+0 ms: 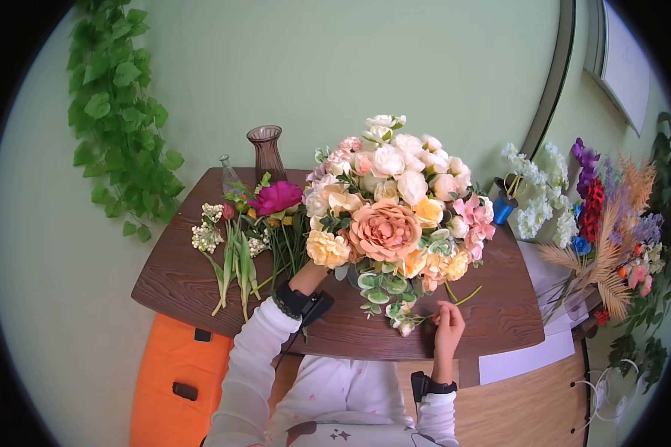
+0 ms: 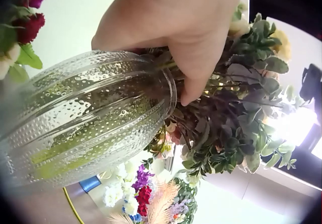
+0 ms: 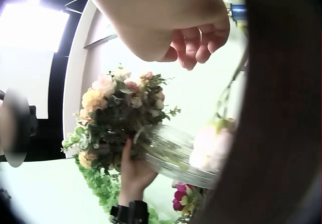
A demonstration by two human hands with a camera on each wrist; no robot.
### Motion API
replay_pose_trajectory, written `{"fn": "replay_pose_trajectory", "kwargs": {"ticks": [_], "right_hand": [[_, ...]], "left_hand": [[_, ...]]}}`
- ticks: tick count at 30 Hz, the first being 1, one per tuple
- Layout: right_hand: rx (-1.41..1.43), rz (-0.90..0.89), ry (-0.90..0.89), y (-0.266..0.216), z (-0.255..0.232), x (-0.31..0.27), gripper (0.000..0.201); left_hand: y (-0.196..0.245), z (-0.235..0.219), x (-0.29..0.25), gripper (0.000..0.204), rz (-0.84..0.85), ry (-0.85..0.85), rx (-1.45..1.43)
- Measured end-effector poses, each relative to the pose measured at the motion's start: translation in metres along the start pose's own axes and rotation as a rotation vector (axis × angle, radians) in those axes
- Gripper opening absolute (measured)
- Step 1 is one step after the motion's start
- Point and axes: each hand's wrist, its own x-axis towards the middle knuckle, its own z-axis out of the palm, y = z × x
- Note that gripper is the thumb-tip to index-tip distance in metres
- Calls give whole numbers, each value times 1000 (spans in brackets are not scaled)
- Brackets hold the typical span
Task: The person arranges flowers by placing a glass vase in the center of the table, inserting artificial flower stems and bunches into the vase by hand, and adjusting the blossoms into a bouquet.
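A big bouquet of pale roses, peonies and eucalyptus leaves fills a clear textured glass vase. My left hand grips the vase at its neck, thumb bent over the rim beside the stems. In the head view that hand is mostly hidden under the blooms. On the right, my right hand hovers by the table's front edge, its fingers loosely bent with nothing seen between them. Close to its fingertips lie a small pale pink flower spray and a green stem.
Left on the dark wooden table lie tulips, white berry sprigs and a magenta flower. Behind them stand a mauve vase and a small clear bottle. A blue container and more flowers are at right.
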Motion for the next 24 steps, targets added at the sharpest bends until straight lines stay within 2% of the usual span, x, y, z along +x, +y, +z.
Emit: {"fn": "replay_pose_trajectory", "kwargs": {"ticks": [2,4,6,7,9,11,12,13,14,16,19,22,24], "right_hand": [[-9,-87,128,-22,1,8,14],[-153,-339,225,-69,5,21,14],[-150,-542,194,-118,9,36,18],[-101,-643,161,-141,15,44,20],[-131,-803,-46,-179,20,68,25],[-276,-881,-273,-222,43,81,31],[-317,-851,-382,-234,55,87,32],[-358,-817,-491,-242,65,92,34],[-356,-819,-487,-247,74,98,34],[-625,-929,-602,-251,90,109,35],[-729,-1012,-635,-248,106,121,36],[-774,-973,-719,-239,111,132,36],[-777,-998,-709,-235,111,134,35]], "left_hand": [[0,-1,-3,36,9,5,2],[2,-4,3,36,19,3,3],[0,-6,1,36,25,-11,-4],[1,-6,3,36,28,-18,-7],[3,-9,11,36,33,-19,-9],[3,-10,9,36,36,-20,-7],[3,-11,6,36,38,-21,-5],[4,-12,10,36,40,-23,-3],[4,-14,6,36,43,-25,-1],[6,-13,8,35,47,-25,4],[9,-15,12,35,52,-25,10],[8,-21,7,35,55,-22,16],[9,-24,5,35,59,-21,20]]}}
